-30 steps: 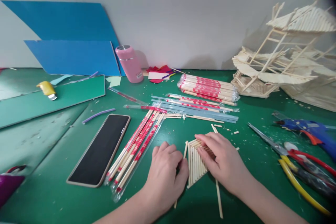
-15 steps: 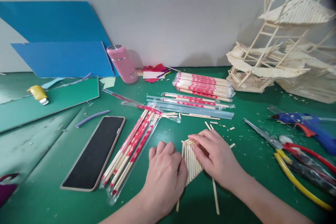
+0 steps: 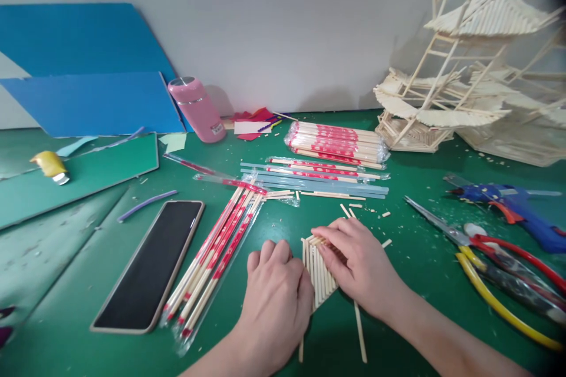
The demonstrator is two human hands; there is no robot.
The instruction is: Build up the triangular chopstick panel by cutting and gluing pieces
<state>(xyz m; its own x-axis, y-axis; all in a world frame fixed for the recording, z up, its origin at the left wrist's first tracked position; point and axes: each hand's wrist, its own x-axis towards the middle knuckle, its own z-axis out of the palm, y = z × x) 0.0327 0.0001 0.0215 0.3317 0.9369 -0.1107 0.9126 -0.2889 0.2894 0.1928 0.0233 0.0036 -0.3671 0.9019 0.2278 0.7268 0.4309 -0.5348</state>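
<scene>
A small slatted panel of chopstick pieces [image 3: 320, 271] lies on the green table, with longer chopsticks sticking out past its upper and lower ends. At the panel's left edge, my left hand [image 3: 276, 300] is closed, its fingers curled under and its thumb side against the wood; the fingertips are hidden. My right hand [image 3: 356, 262] covers the panel's upper right part, thumb and fingers bent and closed on the sticks there. Part of the panel is out of sight beneath this hand.
Wrapped chopsticks [image 3: 221, 253] and a phone [image 3: 150, 265] lie left. Behind are glue sticks [image 3: 318, 182], a chopstick bundle [image 3: 336, 144] and a pink flask [image 3: 197, 109]. Scissors [image 3: 442, 227], yellow-handled pliers [image 3: 495, 300], a blue glue gun [image 3: 508, 203] and a chopstick model building [image 3: 442, 100] occupy the right.
The whole view has shifted a little, so things sit slightly farther left in the picture. Both hands keep nearly the same pose on the panel.
</scene>
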